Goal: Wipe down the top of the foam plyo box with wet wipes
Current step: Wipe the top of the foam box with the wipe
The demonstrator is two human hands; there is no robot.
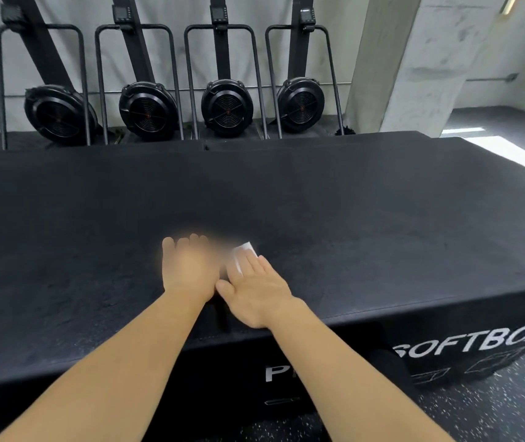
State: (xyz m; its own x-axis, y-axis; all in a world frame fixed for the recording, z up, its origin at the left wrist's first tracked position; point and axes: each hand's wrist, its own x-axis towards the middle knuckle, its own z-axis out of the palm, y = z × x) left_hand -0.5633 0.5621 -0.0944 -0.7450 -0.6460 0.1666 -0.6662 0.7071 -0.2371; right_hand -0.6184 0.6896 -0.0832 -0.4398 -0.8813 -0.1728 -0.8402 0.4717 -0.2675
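Now our right hand (255, 295), fingers straight, pins the white wet wipe (243, 254), probably limp, mid-sheet on the black foam plyo box (382, 224). Our left hand (188, 266), at nine o'clock, is too blurred to tell.

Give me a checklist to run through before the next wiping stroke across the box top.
1. Hold on the wipe: ok, the right hand presses it flat with straight fingers.
2. Place of the wipe: ok, it lies on the box top, near the front edge.
3. Path past the left hand: not ok, it lies close beside the right hand.
4. What the left hand holds: cannot tell, blurred.
5. Wetness of the wipe: cannot tell.
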